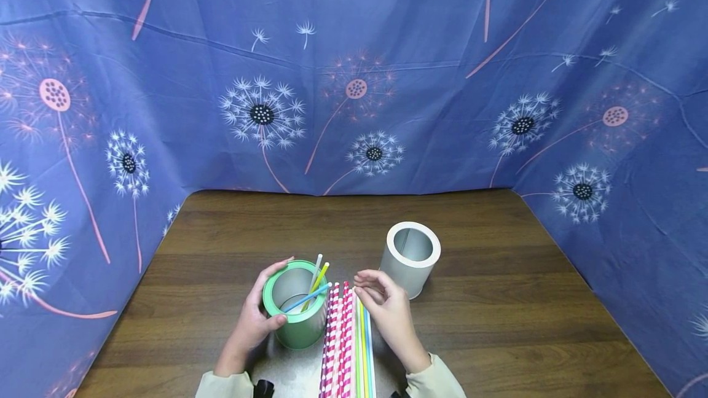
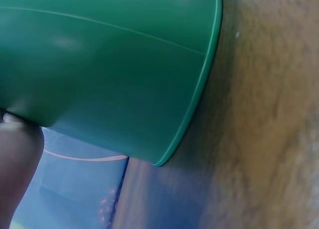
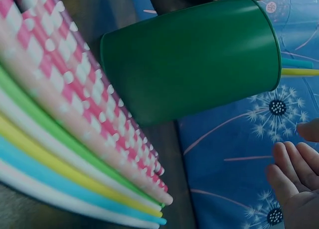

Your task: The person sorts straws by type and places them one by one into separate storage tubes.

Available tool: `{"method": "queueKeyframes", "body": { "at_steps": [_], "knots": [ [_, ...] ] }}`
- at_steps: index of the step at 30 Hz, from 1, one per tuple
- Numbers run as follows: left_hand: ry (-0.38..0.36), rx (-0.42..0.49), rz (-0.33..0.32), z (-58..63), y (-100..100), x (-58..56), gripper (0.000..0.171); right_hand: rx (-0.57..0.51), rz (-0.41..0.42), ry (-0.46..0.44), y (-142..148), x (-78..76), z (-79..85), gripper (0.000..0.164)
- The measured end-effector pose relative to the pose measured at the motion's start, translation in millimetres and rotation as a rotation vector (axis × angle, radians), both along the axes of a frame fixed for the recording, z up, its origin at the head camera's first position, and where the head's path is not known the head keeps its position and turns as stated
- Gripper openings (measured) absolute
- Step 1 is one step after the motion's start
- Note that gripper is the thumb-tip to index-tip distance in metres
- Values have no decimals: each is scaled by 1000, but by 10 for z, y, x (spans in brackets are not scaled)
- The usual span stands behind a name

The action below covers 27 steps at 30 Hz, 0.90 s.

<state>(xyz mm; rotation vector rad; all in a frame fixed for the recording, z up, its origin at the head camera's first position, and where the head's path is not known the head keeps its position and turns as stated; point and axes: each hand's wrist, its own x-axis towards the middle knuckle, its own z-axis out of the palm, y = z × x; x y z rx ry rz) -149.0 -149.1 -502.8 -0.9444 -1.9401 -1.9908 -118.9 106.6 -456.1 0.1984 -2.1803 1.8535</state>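
Observation:
My left hand (image 1: 259,312) grips a green can (image 1: 301,330) by its rim, thumb at the front and fingers around the far side. Inside the can lean a white straw (image 1: 318,266), a yellow straw (image 1: 322,275) and a blue straw (image 1: 312,295), their tops above the rim. To its right lies a row of straws: several pink patterned straws (image 1: 337,343), then plain ones, among them a green straw (image 1: 357,349). Over the far end of this row hovers my right hand (image 1: 384,303), its fingers loosely bent. The right wrist view shows nothing between those fingers (image 3: 286,164).
A white can (image 1: 409,269) stands upright beyond my right hand, with its open top showing. The wooden table (image 1: 498,300) reaches back to a blue dandelion-print cloth (image 1: 442,109), which hangs behind and along both sides.

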Motion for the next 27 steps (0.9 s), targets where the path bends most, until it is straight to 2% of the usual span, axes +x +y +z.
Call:
{"method": "queueKeyframes", "body": {
  "at_steps": [6,14,18,27],
  "knots": [
    [0,6,-6,-4,3,-2,79,63,-27,-20,57,31,-74,24],
    [15,15,-8,-16,-1,-7,78,124,-40,-103,146,56,-180,26],
    [14,17,-9,-15,-2,-3,78,194,-39,-128,186,62,-236,25],
    [-22,-3,1,11,0,9,78,295,-22,-197,228,96,-287,23]
  ]
}}
